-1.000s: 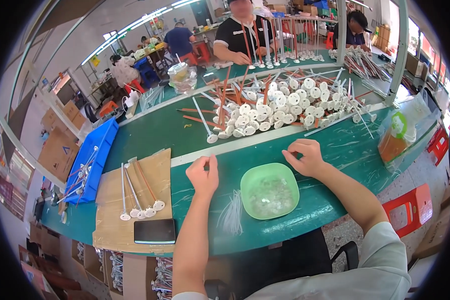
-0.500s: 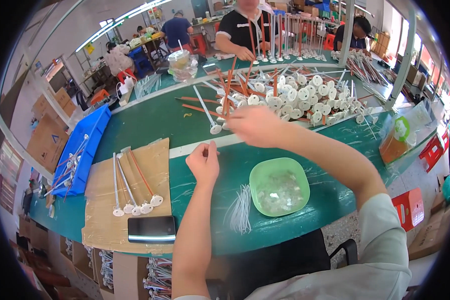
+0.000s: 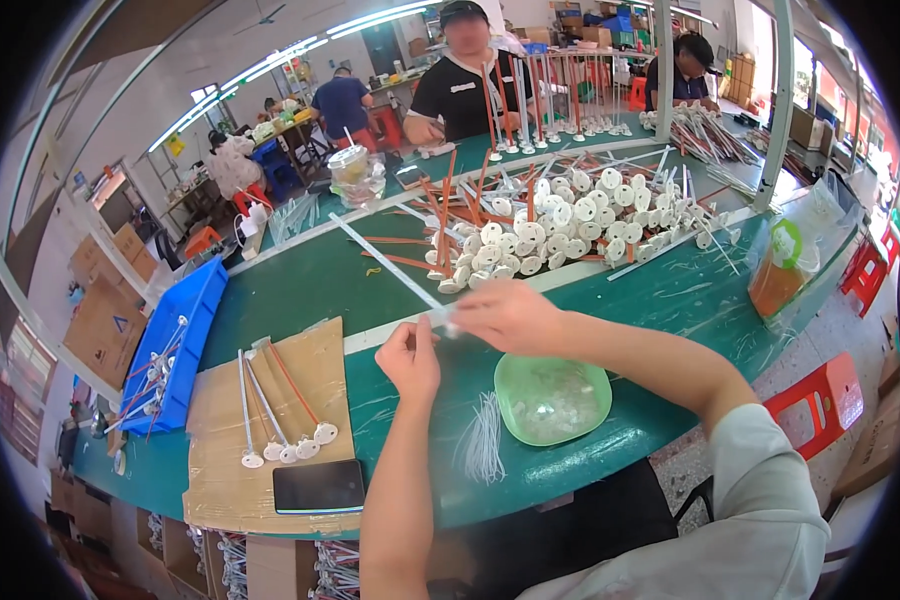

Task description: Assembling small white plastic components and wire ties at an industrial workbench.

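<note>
My right hand [image 3: 515, 318] grips a silver rod [image 3: 390, 262] at its white round base, which my fingers and motion blur partly cover. The rod slants away to the far left over the green tabletop. Close beside that base, my left hand [image 3: 410, 358] is closed with thumb and fingers together; whatever it may hold is hidden. Beyond both hands lies a heap of white disc-based rods [image 3: 540, 230], some brown and some silver. Nearer me are a light green bowl [image 3: 503, 402] of small clear pieces and a bundle of thin white strips [image 3: 483, 440].
At left, several disc-based rods [image 3: 288, 452] and a black phone [image 3: 318, 486] lie on a cardboard sheet [image 3: 210, 430]. A blue tray [image 3: 208, 298] with more rods stands beyond. Across the table is a co-worker [image 3: 460, 95]. A metal post [image 3: 776, 110] rises at right.
My right hand has drawn the silver rod off the heap's near left edge toward my left hand. The view has shifted slightly. The co-worker's hand has moved off the standing rods.
</note>
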The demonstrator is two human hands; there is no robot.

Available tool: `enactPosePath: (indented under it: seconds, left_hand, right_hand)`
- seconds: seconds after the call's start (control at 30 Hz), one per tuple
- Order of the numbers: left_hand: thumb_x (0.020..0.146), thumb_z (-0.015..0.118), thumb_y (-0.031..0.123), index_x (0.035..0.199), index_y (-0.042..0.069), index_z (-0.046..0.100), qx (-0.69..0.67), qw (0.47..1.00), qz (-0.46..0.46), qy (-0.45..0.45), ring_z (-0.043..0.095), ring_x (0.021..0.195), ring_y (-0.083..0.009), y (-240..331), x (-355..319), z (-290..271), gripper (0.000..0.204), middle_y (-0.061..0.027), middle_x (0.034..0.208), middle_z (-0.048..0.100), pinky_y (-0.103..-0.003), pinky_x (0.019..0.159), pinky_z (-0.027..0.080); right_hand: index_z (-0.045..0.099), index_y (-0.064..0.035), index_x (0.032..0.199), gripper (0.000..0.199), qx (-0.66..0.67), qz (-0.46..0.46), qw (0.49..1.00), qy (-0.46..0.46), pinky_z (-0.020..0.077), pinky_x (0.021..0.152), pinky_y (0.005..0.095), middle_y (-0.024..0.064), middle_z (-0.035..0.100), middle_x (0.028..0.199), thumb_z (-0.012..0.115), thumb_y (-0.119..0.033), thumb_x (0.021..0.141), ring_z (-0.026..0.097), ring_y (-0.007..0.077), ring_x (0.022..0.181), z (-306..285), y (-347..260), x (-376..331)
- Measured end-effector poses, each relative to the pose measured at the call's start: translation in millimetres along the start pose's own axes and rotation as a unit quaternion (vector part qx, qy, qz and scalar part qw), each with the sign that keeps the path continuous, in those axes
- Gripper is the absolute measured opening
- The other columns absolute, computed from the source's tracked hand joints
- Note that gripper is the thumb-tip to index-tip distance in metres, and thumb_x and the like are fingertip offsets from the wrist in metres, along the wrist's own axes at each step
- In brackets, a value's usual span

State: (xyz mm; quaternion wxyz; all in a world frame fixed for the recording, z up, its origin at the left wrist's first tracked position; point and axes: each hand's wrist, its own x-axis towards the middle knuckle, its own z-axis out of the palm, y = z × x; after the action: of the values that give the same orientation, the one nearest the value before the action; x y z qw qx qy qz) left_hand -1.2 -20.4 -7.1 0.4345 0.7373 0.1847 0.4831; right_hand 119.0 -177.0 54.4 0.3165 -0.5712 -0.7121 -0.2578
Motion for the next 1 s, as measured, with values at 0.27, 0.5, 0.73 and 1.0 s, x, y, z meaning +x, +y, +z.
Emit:
enactPosePath:
  seconds: [0.27, 0.5, 0.73, 1.0]
  left_hand:
    - [0.098, 0.061, 0.019, 0.067, -0.003, 0.063, 0.026, 0.996, 0.061, -0.053, 0.058, 0.057, -0.0098, 22, -16, 3, 0.038, -0.006, 0.062, 0.065, -0.025, 0.057, 0.045]
    - [0.097, 0.063, 0.012, 0.08, -0.004, 0.067, -0.029, 0.991, 0.06, -0.116, 0.063, 0.067, -0.0108, 56, -22, 4, 0.023, -0.0076, 0.075, 0.07, -0.025, 0.065, 0.049]
    - [0.098, 0.061, 0.012, 0.133, -0.004, 0.057, -0.183, 0.904, -0.043, -0.384, 0.066, 0.104, -0.0191, 101, -40, 40, 0.038, -0.012, 0.117, 0.069, -0.032, 0.089, 0.053]
    - [0.094, 0.066, 0.006, 0.125, -0.002, 0.064, -0.247, 0.892, -0.091, -0.368, 0.067, 0.103, -0.0143, 93, -59, 26, 0.033, -0.0097, 0.114, 0.071, -0.03, 0.092, 0.051]
  right_hand:
    - [0.074, -0.0065, 0.096, 0.03, 0.005, 0.074, 0.985, 0.158, 0.0545, 0.062, 0.0325, 0.0081, 0.071, 0.094, 0.075, 0.006, 0.068, 0.067, 0.0239, 0.074, -66, -20, -75]
    - [0.074, -0.0053, 0.093, 0.033, -0.027, 0.054, 0.972, 0.228, 0.0556, 0.06, 0.0306, 0.0088, 0.071, 0.092, 0.074, 0.006, 0.062, 0.068, 0.0236, 0.072, -73, -13, -82]
    - [0.073, -0.0051, 0.093, 0.032, -0.011, 0.041, 0.968, 0.246, 0.0563, 0.061, 0.0313, 0.0092, 0.071, 0.091, 0.075, 0.005, 0.063, 0.068, 0.0237, 0.071, -76, -20, -84]
    - [0.073, -0.0014, 0.094, 0.032, 0.006, 0.014, 0.979, 0.202, 0.0556, 0.057, 0.0307, 0.009, 0.071, 0.085, 0.076, 0.005, 0.063, 0.068, 0.0226, 0.067, -69, -40, -81]
